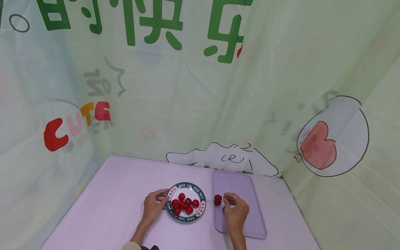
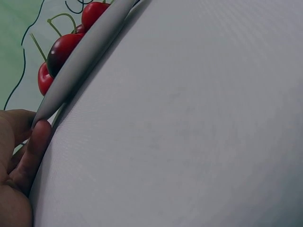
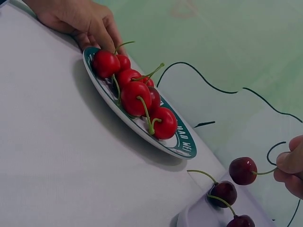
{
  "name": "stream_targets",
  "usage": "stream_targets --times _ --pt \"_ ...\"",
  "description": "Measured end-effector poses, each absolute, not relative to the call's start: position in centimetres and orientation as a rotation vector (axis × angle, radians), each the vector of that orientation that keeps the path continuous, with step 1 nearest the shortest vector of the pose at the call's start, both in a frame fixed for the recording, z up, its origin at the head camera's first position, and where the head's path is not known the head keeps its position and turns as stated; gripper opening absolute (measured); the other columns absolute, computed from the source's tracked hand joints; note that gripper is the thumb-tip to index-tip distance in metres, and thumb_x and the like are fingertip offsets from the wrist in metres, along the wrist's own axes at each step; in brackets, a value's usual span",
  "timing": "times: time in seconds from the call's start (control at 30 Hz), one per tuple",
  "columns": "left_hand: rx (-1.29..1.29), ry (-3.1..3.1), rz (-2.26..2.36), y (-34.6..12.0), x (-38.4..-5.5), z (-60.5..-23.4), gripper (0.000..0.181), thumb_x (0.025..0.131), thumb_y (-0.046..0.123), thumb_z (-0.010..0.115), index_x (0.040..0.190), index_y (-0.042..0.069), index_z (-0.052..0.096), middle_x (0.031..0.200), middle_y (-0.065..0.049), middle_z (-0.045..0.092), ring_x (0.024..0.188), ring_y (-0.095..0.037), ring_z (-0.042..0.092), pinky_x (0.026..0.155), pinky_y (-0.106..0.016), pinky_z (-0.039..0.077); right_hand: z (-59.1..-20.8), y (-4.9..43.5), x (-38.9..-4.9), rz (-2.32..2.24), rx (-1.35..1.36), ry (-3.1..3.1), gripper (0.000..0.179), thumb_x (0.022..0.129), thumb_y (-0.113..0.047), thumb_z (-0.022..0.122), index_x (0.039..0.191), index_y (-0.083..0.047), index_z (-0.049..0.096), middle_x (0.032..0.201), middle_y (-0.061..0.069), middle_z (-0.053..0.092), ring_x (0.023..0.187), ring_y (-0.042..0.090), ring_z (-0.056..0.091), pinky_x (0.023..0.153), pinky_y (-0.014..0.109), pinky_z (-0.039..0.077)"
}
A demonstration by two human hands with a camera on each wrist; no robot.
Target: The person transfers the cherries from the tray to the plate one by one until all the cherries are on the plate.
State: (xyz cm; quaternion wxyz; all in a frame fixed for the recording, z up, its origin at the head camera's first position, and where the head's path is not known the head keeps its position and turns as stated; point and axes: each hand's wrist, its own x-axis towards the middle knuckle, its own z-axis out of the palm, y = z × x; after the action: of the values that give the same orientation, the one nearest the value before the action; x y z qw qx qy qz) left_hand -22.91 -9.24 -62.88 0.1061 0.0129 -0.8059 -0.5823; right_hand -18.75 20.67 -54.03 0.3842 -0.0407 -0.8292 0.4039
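Observation:
My left hand (image 1: pixel 153 205) grips the near-left rim of a round plate (image 1: pixel 202 210) with a dark green lettered border; in the left wrist view a fingertip (image 2: pixel 41 130) lies at the plate's edge. Several red cherries (image 3: pixel 136 98) with green stems are heaped on the plate. Over the purple tray (image 1: pixel 252 222), my right hand (image 1: pixel 236 212) pinches the stem of a dark red cherry (image 3: pixel 243 170). Below that one, two more dark cherries, one nearer the plate (image 3: pixel 222 194) and one lower (image 3: pixel 241 221), rest in the tray, as the right wrist view shows.
The table (image 1: pixel 125 187) has a pale pinkish-white cover. Behind it hangs a light green printed curtain (image 1: pixel 187 104), which also runs along both sides. The tray stands just right of the plate, with a narrow gap between them.

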Motion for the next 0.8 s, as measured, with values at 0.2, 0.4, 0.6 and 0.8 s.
stream_targets --times 0.2,0.4,0.6,0.8 --pt "0.052 -2.380 -1.721 -9.2 -23.0 -62.9 0.033 0.099 0.009 0.079 0.132 0.005 0.078 0.106 -0.011 0.078 0.074 -0.006 0.066 0.059 -0.019 0.062 -54.2 20.4 -19.1 1.028 -0.094 -2.111 0.022 0.077 0.015 0.086 0.087 -0.004 0.084 0.081 0.011 0.083 0.065 0.013 0.073 0.063 0.014 0.052" --pt "0.066 -2.388 -1.728 -9.3 -23.0 -62.9 0.032 0.099 0.009 0.080 0.131 0.005 0.078 0.105 -0.011 0.078 0.070 -0.007 0.067 0.058 -0.019 0.062 -55.0 20.4 -19.4 1.066 -0.092 -2.103 0.022 0.078 0.015 0.086 0.088 -0.005 0.084 0.082 0.010 0.083 0.066 0.016 0.075 0.063 0.012 0.052" --pt "0.055 -2.391 -1.735 -9.3 -23.0 -63.0 0.033 0.099 0.009 0.079 0.132 0.005 0.078 0.105 -0.011 0.077 0.070 -0.010 0.067 0.059 -0.019 0.061 -55.8 20.2 -19.8 1.100 -0.114 -2.118 0.022 0.081 0.013 0.087 0.090 -0.007 0.085 0.085 0.008 0.084 0.070 0.017 0.076 0.065 0.007 0.052" --pt "0.051 -2.382 -1.746 -9.3 -23.1 -63.2 0.033 0.099 0.010 0.079 0.132 0.006 0.078 0.107 -0.011 0.078 0.072 -0.010 0.067 0.059 -0.018 0.061 -56.3 19.7 -20.0 1.128 -0.169 -2.157 0.020 0.085 0.009 0.087 0.095 -0.008 0.086 0.089 0.007 0.085 0.074 0.019 0.078 0.067 0.012 0.056"
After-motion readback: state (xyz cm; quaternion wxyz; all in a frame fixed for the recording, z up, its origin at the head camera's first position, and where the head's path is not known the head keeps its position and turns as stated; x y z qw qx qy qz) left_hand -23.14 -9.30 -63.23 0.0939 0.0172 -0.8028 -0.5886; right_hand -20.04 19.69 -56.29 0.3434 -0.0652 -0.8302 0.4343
